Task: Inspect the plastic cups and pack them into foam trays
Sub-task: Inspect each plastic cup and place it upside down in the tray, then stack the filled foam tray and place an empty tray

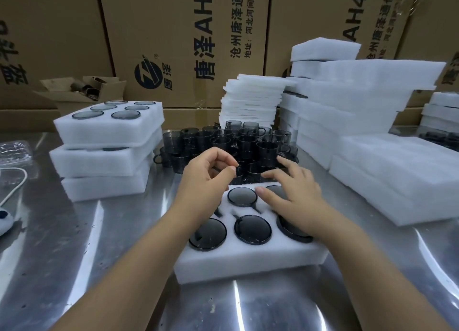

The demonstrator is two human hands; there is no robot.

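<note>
A white foam tray (248, 258) lies on the steel table right in front of me. Dark translucent plastic cups sit in its pockets: the back middle cup (242, 196), front left cup (208, 233), front middle cup (252, 229) and front right cup (294, 231). My right hand (290, 196) lies with spread, straight fingers over the back right cup (274, 189). My left hand (208, 173) hovers over the tray's back left corner, fingers loosely curled, thumb near the index tip, holding nothing I can see. It hides the back left pocket.
Several loose dark cups (223, 141) crowd together just behind the tray. Three filled foam trays (106, 161) are stacked at the left. Foam sheets (253, 99) and foam trays (372, 99) pile up behind and right. Cardboard boxes (173, 45) wall the back. A white cable (15, 184) lies far left.
</note>
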